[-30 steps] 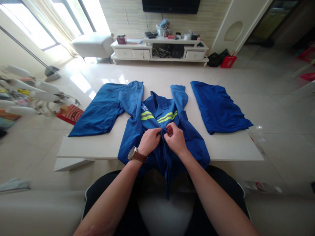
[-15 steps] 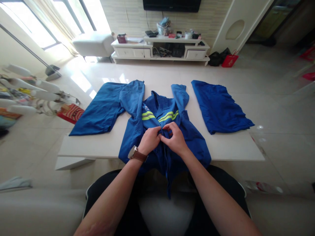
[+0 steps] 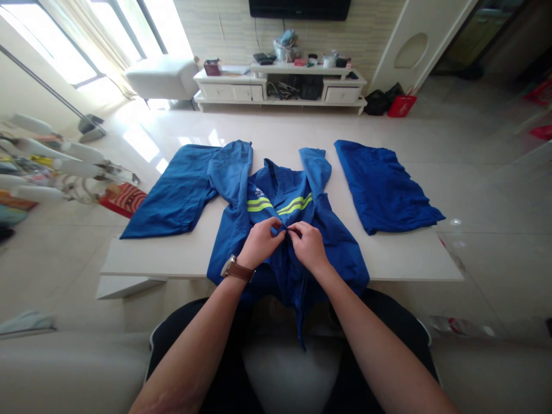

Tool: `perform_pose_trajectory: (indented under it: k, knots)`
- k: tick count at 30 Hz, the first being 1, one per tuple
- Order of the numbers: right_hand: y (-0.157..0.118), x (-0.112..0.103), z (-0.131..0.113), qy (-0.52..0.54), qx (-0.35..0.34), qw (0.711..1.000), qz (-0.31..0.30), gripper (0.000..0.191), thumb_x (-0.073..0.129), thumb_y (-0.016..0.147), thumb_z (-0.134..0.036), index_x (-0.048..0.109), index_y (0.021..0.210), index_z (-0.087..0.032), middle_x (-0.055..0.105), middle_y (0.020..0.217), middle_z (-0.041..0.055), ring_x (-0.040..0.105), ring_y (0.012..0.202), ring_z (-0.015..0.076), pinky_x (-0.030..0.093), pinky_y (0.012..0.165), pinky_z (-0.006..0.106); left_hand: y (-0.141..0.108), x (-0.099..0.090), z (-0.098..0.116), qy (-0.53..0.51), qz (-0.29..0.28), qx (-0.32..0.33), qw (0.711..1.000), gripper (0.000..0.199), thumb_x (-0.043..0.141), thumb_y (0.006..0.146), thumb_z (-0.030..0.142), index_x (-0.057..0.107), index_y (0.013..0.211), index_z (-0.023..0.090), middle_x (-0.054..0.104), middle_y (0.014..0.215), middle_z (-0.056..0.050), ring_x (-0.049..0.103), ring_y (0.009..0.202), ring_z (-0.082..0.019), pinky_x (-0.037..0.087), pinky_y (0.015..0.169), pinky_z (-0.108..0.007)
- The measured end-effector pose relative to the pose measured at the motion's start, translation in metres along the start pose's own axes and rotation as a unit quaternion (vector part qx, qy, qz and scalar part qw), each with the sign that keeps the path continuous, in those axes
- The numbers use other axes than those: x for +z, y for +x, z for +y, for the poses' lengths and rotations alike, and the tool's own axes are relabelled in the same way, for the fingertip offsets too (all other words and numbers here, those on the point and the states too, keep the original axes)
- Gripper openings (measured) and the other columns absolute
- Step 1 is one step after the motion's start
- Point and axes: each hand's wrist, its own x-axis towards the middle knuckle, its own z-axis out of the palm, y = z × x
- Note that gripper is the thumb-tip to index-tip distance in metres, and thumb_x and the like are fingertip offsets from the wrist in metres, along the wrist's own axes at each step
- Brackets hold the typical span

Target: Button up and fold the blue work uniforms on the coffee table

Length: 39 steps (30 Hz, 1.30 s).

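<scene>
One blue work jacket (image 3: 280, 267) with reflective stripes (image 3: 296, 204), on the white table (image 3: 164, 259), front edge pinched by fingertips of our left hand (image 3: 262, 240) and right hand (image 3: 309, 244): front-opening work, we judge, next calling for fine, steady grip.

Over my remote feed I count two hands, one left hand (image 3: 261, 244) and one right hand (image 3: 309, 246); one blue jacket (image 3: 340, 244) beneath them; one wristwatch (image 3: 238, 269) just behind the left. Folded blue garments (image 3: 383, 187) make two, one off to either side of the hands. One table (image 3: 159, 257) below, one television (image 3: 299, 8) far ahead of them.
</scene>
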Motion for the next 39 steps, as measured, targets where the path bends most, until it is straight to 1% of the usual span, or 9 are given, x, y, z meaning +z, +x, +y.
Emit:
perform_pose_trajectory:
  k: [4,9,12,15,18,23,27,32,39]
  knots:
    - [0.001,0.0,-0.002,0.03,0.001,1.0,0.008,0.016,0.061,0.091,-0.016,0.076,0.089,-0.021,0.077,0.093,0.0053,0.071,0.088,0.0222,0.051,0.082,0.032,0.001,0.003,0.001,-0.019,0.021,-0.035,0.999,0.02,0.066,0.085,0.025,0.071,0.102,0.017,0.075,0.087,-0.003,0.064,0.07,-0.015,0.048,0.07,-0.027]
    - [0.002,-0.002,-0.005,0.051,0.0,0.999,0.015,0.015,0.061,0.091,-0.018,0.075,0.087,-0.021,0.077,0.09,0.0048,0.071,0.085,0.0218,0.051,0.079,0.032,0.006,0.008,-0.003,-0.094,0.059,-0.041,0.993,0.021,0.066,0.08,0.017,0.072,0.1,0.014,0.077,0.098,-0.007,0.071,0.087,-0.019,0.053,0.082,-0.029]
    - [0.001,-0.001,-0.006,0.051,0.006,0.998,0.02,0.014,0.061,0.091,-0.019,0.074,0.088,-0.022,0.077,0.089,0.0042,0.07,0.083,0.0216,0.051,0.079,0.032,0.009,0.01,-0.004,-0.113,0.06,-0.044,0.991,0.019,0.065,0.079,0.015,0.073,0.096,0.014,0.077,0.091,-0.006,0.071,0.083,-0.018,0.053,0.079,-0.029]
    - [0.001,0.0,-0.006,0.025,0.011,0.999,0.046,0.013,0.058,0.091,-0.019,0.071,0.088,-0.021,0.073,0.089,0.0052,0.067,0.084,0.0221,0.051,0.08,0.033,0.01,0.011,-0.001,-0.101,0.067,-0.044,0.992,0.016,0.065,0.079,0.014,0.075,0.092,0.014,0.076,0.084,-0.005,0.068,0.076,-0.017,0.051,0.073,-0.028]
    - [0.001,0.002,-0.007,-0.018,-0.018,0.997,0.066,0.012,0.057,0.086,-0.014,0.067,0.088,-0.021,0.066,0.091,0.0064,0.063,0.089,0.0232,0.05,0.082,0.035,0.01,0.013,0.003,-0.097,0.075,-0.053,0.991,0.017,0.064,0.078,0.011,0.075,0.092,0.013,0.075,0.082,-0.004,0.067,0.074,-0.016,0.05,0.071,-0.027]
    - [0.0,0.005,-0.008,-0.011,-0.054,0.998,0.036,0.018,0.057,0.079,-0.008,0.067,0.088,-0.021,0.059,0.085,0.0037,0.06,0.086,0.0221,0.05,0.079,0.034,0.009,0.012,0.004,-0.094,0.08,-0.059,0.991,0.018,0.064,0.078,0.011,0.076,0.092,0.013,0.076,0.083,-0.005,0.068,0.075,-0.016,0.05,0.072,-0.027]
    - [-0.001,0.006,-0.007,0.022,-0.057,0.998,0.034,0.015,0.059,0.084,-0.014,0.071,0.089,-0.02,0.06,0.086,0.004,0.061,0.087,0.0213,0.052,0.079,0.033,0.007,0.009,0.004,-0.068,0.087,-0.066,0.992,0.018,0.065,0.078,0.011,0.076,0.092,0.014,0.076,0.083,-0.005,0.068,0.075,-0.017,0.051,0.073,-0.028]
    - [0.001,0.006,-0.004,0.043,-0.017,0.999,0.028,0.017,0.057,0.086,-0.017,0.073,0.088,-0.021,0.067,0.092,0.0053,0.066,0.085,0.0201,0.053,0.081,0.032,0.006,0.007,0.006,-0.054,0.083,-0.059,0.993,0.02,0.065,0.078,0.012,0.077,0.094,0.015,0.076,0.083,-0.004,0.069,0.075,-0.017,0.051,0.074,-0.028]
    - [0.005,0.003,-0.004,0.119,0.072,0.99,-0.013,0.01,0.064,0.081,-0.023,0.071,0.087,-0.021,0.074,0.078,0.001,0.068,0.072,0.0183,0.053,0.072,0.029,0.006,0.009,0.003,-0.046,0.078,-0.048,0.995,0.019,0.064,0.079,0.014,0.077,0.094,0.015,0.076,0.083,-0.004,0.069,0.075,-0.017,0.05,0.073,-0.028]
